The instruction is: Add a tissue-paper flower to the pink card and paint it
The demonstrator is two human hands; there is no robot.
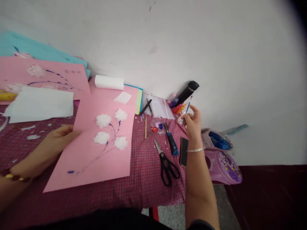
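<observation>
A pink sheet (109,159) with white cotton flowers and purple painted stems lies on the red checked tablecloth (146,179). My left hand (59,135) rests on the sheet's left edge, fingers stretched out flat. My right hand (193,123) is raised at the table's right side, fingers pinched on a thin blue paintbrush (186,110) near a small paint dish (180,119) and some paint tubes (178,107).
Black scissors (166,163), a blue-handled tool (171,140), a wooden stick (145,127) and a dark phone (184,151) lie right of the sheet. A white block (109,82), more pink and blue sheets (43,75), white paper (40,103), and a pink box (223,166) surround them.
</observation>
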